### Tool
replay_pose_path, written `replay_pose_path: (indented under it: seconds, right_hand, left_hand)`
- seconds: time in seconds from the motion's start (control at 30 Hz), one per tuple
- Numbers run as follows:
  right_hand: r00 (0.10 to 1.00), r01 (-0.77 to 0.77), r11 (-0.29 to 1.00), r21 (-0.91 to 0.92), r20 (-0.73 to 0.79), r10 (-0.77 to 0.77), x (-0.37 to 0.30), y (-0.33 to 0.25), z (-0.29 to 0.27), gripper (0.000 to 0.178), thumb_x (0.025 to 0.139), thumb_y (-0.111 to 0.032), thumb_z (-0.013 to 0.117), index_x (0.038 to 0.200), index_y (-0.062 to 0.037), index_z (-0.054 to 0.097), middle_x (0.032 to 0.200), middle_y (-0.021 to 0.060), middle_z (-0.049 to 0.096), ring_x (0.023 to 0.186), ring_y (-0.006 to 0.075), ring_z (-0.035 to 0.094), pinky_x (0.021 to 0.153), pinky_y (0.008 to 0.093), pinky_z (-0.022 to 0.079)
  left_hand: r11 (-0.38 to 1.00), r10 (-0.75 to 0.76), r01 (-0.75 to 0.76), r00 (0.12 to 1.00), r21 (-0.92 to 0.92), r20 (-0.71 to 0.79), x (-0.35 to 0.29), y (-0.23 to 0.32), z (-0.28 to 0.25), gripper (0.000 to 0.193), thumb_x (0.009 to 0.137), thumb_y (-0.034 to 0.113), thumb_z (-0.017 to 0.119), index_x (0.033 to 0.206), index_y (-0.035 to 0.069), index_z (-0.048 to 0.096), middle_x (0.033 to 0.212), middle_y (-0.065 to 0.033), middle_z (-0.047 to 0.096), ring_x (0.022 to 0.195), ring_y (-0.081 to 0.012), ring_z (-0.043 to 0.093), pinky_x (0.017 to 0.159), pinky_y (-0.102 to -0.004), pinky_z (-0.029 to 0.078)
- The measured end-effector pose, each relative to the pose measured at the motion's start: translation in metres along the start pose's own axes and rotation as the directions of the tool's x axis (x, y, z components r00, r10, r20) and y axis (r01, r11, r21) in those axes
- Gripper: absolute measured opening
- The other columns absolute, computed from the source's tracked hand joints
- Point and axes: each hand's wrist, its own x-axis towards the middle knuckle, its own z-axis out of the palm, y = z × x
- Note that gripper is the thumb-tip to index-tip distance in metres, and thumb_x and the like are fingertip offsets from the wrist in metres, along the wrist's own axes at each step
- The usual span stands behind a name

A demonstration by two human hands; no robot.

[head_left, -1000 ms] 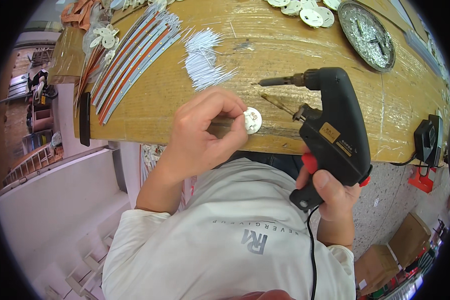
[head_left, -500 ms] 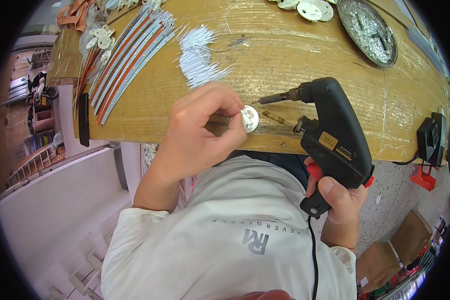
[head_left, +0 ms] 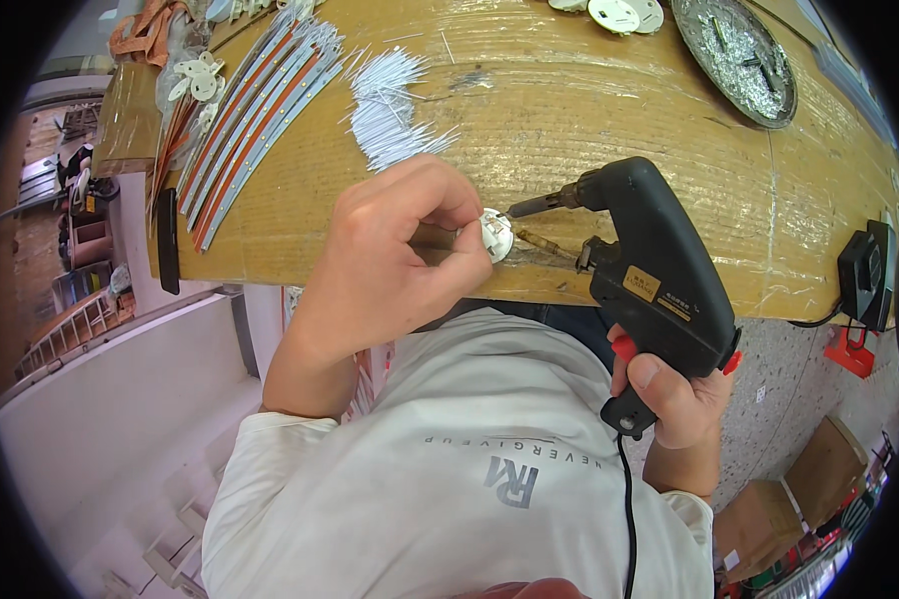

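My left hand pinches a small round white plastic disc close to the table's near edge. Thumb and forefinger hide its left side, and whether a wire is also held there I cannot tell. My right hand is wrapped round the grip of a black gun-shaped soldering iron with a red trigger. The iron's tip lies at the disc's upper right edge, touching or nearly so. Below the tip, a thin brass-coloured feed tube also points at the disc. A black cord hangs from the grip.
A pile of thin white wires lies beyond my left hand. Orange and white LED strips fan out at the left. Far right stands a dark round tray of shiny bits, beside white discs. A black device sits at the right edge.
The soldering iron has shifted left, bringing its tip from just right of the disc to the disc's edge. My left hand still pinches the disc, nearly in the same place.
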Motion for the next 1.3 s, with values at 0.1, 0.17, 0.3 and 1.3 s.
replay_pose_path:
  seconds: [0.1,0.17,0.3,1.3]
  right_hand:
    - [0.999,0.041,0.999,0.000,0.010,-0.041,0.0014,0.0018,0.0003,0.030,0.080,-0.005,0.074,0.108,0.0053,0.069,0.090,0.0087,0.073,0.078,0.0141,0.065,0.070,0.0276,0.052]
    - [0.999,0.047,0.999,0.003,0.018,-0.047,0.0017,0.0024,0.0001,0.027,0.079,-0.004,0.072,0.105,0.0050,0.070,0.087,0.0081,0.073,0.075,0.0137,0.064,0.067,0.0273,0.051]
    - [0.999,0.042,0.999,0.006,0.000,-0.042,0.0032,-0.0008,0.0049,0.024,0.079,-0.003,0.071,0.101,0.0045,0.070,0.085,0.0078,0.072,0.073,0.0133,0.064,0.066,0.0273,0.051]
    - [0.999,0.043,0.999,-0.028,0.029,-0.043,0.0049,0.0009,0.0028,0.018,0.079,-0.003,0.072,0.096,0.0035,0.070,0.078,0.0041,0.069,0.067,0.0102,0.059,0.061,0.0252,0.047]
  left_hand:
    - [0.999,0.031,-0.031,1.000,0.012,-0.002,-0.0003,-0.0004,-0.0005,0.010,0.079,-0.008,0.070,0.082,-0.002,0.063,0.090,-0.0092,0.071,0.078,-0.0132,0.065,0.068,-0.0254,0.052]
    - [1.000,0.012,-0.012,1.000,0.003,-0.004,-0.0011,0.0009,-0.0012,0.010,0.079,-0.009,0.070,0.082,-0.002,0.063,0.090,-0.0092,0.071,0.077,-0.0128,0.065,0.068,-0.0252,0.052]
    - [1.000,0.006,-0.006,1.000,-0.010,-0.005,-0.0009,-0.0005,-0.0003,0.010,0.079,-0.009,0.070,0.082,-0.003,0.063,0.090,-0.0090,0.071,0.076,-0.0117,0.065,0.066,-0.0245,0.052]
    - [1.000,0.008,-0.009,1.000,-0.023,-0.011,-0.0030,-0.0024,0.0007,0.009,0.082,-0.008,0.072,0.084,-0.003,0.065,0.093,-0.0080,0.071,0.075,-0.0086,0.063,0.063,-0.0225,0.050]
